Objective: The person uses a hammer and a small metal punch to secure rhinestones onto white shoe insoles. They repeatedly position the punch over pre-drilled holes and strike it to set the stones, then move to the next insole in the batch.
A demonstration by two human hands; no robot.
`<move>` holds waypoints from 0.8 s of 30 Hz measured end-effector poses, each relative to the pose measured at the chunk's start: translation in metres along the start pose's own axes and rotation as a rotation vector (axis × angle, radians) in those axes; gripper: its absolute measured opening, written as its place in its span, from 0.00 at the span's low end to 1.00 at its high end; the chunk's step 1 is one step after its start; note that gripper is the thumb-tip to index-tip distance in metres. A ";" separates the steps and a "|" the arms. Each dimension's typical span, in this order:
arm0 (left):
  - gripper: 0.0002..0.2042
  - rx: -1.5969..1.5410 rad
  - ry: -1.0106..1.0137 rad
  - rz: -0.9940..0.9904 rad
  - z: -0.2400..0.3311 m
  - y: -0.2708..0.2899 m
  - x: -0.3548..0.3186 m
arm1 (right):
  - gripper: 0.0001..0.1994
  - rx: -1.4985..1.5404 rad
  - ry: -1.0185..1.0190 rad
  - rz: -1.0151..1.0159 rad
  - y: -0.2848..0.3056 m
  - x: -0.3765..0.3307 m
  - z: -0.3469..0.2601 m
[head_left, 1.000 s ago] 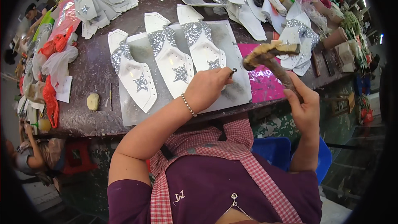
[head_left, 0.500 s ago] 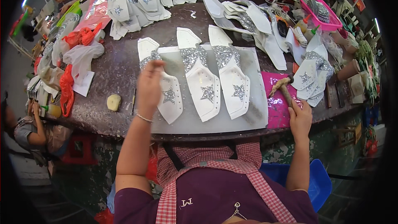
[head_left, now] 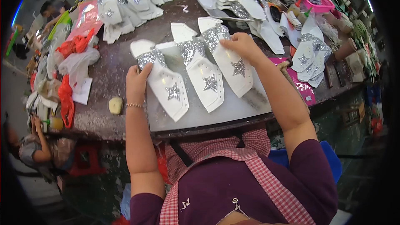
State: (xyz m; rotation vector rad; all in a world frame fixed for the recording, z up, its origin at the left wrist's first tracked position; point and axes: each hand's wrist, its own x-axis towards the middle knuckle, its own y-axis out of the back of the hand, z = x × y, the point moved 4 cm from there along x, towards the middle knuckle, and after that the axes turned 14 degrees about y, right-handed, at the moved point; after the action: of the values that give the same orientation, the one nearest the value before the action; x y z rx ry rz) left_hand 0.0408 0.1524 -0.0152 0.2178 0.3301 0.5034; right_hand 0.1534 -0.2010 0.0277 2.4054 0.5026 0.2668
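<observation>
Head view: from where I stand, both bare hands are at the star-marked pieces, and nothing else shows in either.
Left hand (head_left: 138,82): thumb and fingers drawn narrow about the outer edge of the left piece (head_left: 165,85), by its glitter band; the undersides of the fingers are hidden.
Right hand (head_left: 243,47): fingers bent and close together on the right piece (head_left: 227,60), also at the glitter band; I can't tell how far they reach beneath.
Middle piece (head_left: 203,75): between the other two, touched by neither hand, on the pale board (head_left: 239,114) that lies on the dark table (head_left: 109,58).
Good handling: I'd pinch lightly at the edges, keep fingertips off the stars and glitter, and move both hands evenly so that neither piece bends or drags on the middle one.
Hammer (head_left: 283,65): half a second ago it was in the right hand; now it lies by the pink sheet (head_left: 307,91), partly behind the right forearm.
Changed grips: the left hand, blurred over its piece then, now has the edge; the right piece leans more than it did.
</observation>
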 end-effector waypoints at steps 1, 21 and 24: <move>0.12 -0.274 -0.031 -0.133 0.007 -0.001 -0.011 | 0.18 0.288 -0.005 0.033 0.000 0.006 -0.001; 0.09 -0.673 -0.236 -0.411 0.041 -0.073 -0.086 | 0.31 0.606 0.560 0.277 -0.015 -0.079 -0.099; 0.19 -0.800 -0.127 -0.568 0.060 -0.130 -0.126 | 0.30 0.407 0.477 0.323 0.000 -0.102 -0.087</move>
State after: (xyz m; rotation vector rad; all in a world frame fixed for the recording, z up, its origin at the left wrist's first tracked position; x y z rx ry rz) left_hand 0.0151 -0.0302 0.0358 -0.6080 0.0394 0.0298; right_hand 0.0336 -0.1944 0.0877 2.8217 0.3987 0.9780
